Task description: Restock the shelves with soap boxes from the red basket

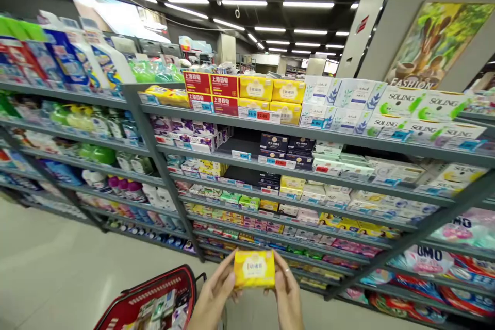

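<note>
A yellow soap box [254, 269] with a pale label faces me at the bottom middle, held level between both hands. My left hand [217, 289] grips its left end, fingers closed against the side. On the right end my right hand [286, 291] is closed in the same way, with a ring on one finger. Matching yellow boxes [256, 88] stand stacked on the top shelf, beside red soap boxes [198, 83]. To the left of my hands is a red shopping basket [185, 281] with several packages inside.
Grey shelving [232, 119] full of boxed soaps runs across the view. Bottles [110, 64] stand on the left section, and large detergent bags [425, 263] fill the lower right. Pale floor [50, 268] shows at the lower left.
</note>
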Action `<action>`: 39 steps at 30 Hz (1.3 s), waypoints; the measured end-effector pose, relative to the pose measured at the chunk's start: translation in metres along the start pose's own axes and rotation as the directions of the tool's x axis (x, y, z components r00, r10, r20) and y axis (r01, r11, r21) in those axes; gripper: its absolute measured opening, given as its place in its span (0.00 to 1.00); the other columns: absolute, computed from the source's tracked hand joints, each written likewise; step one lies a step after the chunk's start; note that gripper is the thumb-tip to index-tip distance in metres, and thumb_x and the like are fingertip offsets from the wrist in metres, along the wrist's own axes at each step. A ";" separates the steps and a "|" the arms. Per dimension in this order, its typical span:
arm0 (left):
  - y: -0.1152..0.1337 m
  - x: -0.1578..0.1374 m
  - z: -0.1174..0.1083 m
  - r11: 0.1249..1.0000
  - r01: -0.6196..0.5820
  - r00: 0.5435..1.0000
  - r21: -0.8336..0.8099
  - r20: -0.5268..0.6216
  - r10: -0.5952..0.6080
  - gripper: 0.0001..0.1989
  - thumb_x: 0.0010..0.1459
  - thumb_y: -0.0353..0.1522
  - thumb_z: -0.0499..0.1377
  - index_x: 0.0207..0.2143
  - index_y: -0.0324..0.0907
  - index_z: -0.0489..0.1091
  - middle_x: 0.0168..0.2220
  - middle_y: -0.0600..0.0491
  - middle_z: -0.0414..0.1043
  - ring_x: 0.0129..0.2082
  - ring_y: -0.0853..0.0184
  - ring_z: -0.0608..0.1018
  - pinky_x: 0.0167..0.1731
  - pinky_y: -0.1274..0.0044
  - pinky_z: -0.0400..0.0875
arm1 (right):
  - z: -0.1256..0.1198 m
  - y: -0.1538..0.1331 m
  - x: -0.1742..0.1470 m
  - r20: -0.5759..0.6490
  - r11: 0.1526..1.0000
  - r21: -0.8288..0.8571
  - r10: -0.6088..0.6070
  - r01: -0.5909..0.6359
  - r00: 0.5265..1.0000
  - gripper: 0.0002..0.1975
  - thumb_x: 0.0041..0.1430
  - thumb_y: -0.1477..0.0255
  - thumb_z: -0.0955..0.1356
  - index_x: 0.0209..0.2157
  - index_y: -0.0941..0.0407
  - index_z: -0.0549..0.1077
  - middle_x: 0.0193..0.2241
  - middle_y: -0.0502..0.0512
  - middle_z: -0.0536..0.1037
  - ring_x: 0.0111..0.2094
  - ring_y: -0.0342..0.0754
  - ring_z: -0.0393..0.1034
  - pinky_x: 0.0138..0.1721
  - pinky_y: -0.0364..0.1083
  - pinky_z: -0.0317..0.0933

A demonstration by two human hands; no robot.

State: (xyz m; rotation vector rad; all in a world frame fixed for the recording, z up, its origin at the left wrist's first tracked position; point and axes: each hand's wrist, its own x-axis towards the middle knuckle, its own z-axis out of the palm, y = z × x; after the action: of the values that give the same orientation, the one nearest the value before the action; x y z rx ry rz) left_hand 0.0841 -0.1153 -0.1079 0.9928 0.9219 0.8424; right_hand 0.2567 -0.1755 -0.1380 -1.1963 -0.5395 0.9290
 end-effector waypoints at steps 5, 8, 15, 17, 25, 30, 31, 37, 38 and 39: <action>0.033 0.000 0.019 0.982 -0.183 0.983 -0.035 -0.010 0.183 0.42 0.60 0.50 0.67 0.70 0.42 0.60 0.46 0.47 0.80 0.33 0.68 0.78 0.34 0.77 0.75 | 0.003 -0.048 0.005 0.150 0.989 -0.057 -0.126 0.136 0.981 0.37 0.60 0.47 0.72 0.64 0.52 0.73 0.53 0.62 0.82 0.41 0.53 0.77 0.34 0.46 0.74; 0.030 -0.002 0.027 0.981 -0.187 0.982 -0.046 -0.048 0.184 0.37 0.61 0.49 0.67 0.65 0.41 0.65 0.49 0.46 0.79 0.30 0.71 0.76 0.33 0.78 0.75 | 0.001 -0.054 0.001 0.141 0.989 -0.031 -0.141 0.147 0.980 0.35 0.64 0.51 0.71 0.67 0.52 0.69 0.54 0.61 0.81 0.43 0.52 0.78 0.36 0.45 0.74; 0.000 -0.021 0.008 0.997 -0.071 0.995 0.040 -0.067 0.074 0.35 0.59 0.49 0.68 0.64 0.42 0.71 0.57 0.43 0.79 0.36 0.67 0.81 0.37 0.76 0.79 | -0.013 -0.010 -0.027 0.069 0.999 -0.010 -0.036 0.037 0.997 0.31 0.61 0.53 0.74 0.61 0.54 0.74 0.49 0.61 0.84 0.42 0.52 0.79 0.39 0.47 0.75; -0.014 -0.026 0.001 0.998 -0.021 0.995 0.054 -0.093 0.026 0.35 0.57 0.49 0.69 0.62 0.42 0.73 0.59 0.43 0.77 0.43 0.62 0.83 0.41 0.74 0.80 | -0.016 0.009 -0.036 0.053 1.000 -0.012 0.025 -0.024 0.998 0.31 0.61 0.53 0.74 0.61 0.53 0.74 0.49 0.60 0.84 0.45 0.53 0.79 0.41 0.47 0.76; -0.071 -0.030 -0.023 0.985 0.171 0.966 0.037 -0.200 -0.160 0.43 0.46 0.55 0.73 0.58 0.39 0.77 0.58 0.41 0.79 0.49 0.51 0.83 0.42 0.67 0.84 | -0.025 0.073 -0.064 -0.029 0.990 -0.008 0.138 -0.138 0.990 0.30 0.61 0.53 0.74 0.59 0.54 0.75 0.51 0.62 0.83 0.46 0.54 0.78 0.40 0.47 0.75; -0.066 -0.018 -0.030 0.984 0.145 0.978 0.101 -0.163 -0.128 0.40 0.50 0.55 0.70 0.59 0.40 0.77 0.62 0.42 0.75 0.53 0.48 0.82 0.44 0.64 0.84 | -0.022 0.064 -0.049 -0.005 0.991 -0.025 0.134 -0.135 0.991 0.28 0.59 0.55 0.76 0.57 0.53 0.77 0.52 0.61 0.80 0.46 0.54 0.78 0.38 0.48 0.77; -0.062 -0.012 -0.030 0.983 0.142 0.980 0.118 -0.156 -0.123 0.40 0.51 0.56 0.69 0.58 0.40 0.77 0.62 0.42 0.75 0.54 0.47 0.81 0.45 0.63 0.84 | -0.020 0.060 -0.043 -0.002 0.992 -0.028 0.125 -0.125 0.992 0.28 0.59 0.55 0.76 0.57 0.53 0.77 0.51 0.61 0.80 0.45 0.54 0.78 0.37 0.48 0.77; -0.026 0.028 -0.027 0.981 0.080 0.995 0.176 -0.065 -0.069 0.33 0.52 0.53 0.69 0.52 0.40 0.81 0.57 0.43 0.79 0.60 0.50 0.79 0.60 0.65 0.75 | -0.002 0.031 -0.010 -0.042 0.994 -0.084 0.064 -0.067 0.997 0.27 0.59 0.56 0.76 0.56 0.54 0.77 0.49 0.61 0.81 0.39 0.50 0.77 0.35 0.47 0.76; -0.018 0.034 -0.028 0.982 0.079 0.996 0.171 -0.047 -0.072 0.32 0.52 0.52 0.70 0.52 0.40 0.81 0.56 0.42 0.80 0.58 0.51 0.79 0.59 0.65 0.75 | 0.002 0.026 -0.006 -0.055 0.993 -0.097 0.062 -0.067 0.997 0.27 0.59 0.56 0.76 0.56 0.55 0.77 0.48 0.61 0.81 0.40 0.50 0.77 0.36 0.47 0.76; -0.011 0.039 -0.029 0.983 0.084 0.996 0.161 -0.034 -0.080 0.32 0.52 0.51 0.70 0.52 0.39 0.80 0.54 0.42 0.81 0.57 0.51 0.80 0.58 0.65 0.76 | 0.006 0.023 -0.003 -0.068 0.992 -0.109 0.063 -0.070 0.996 0.27 0.59 0.57 0.76 0.57 0.55 0.76 0.48 0.61 0.81 0.40 0.51 0.77 0.36 0.47 0.76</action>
State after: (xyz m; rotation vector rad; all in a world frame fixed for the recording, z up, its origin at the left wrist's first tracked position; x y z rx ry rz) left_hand 0.0738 -0.0746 -0.1358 1.0779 1.0606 0.7212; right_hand 0.2430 -0.1726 -0.1570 -1.3470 -0.5074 0.9232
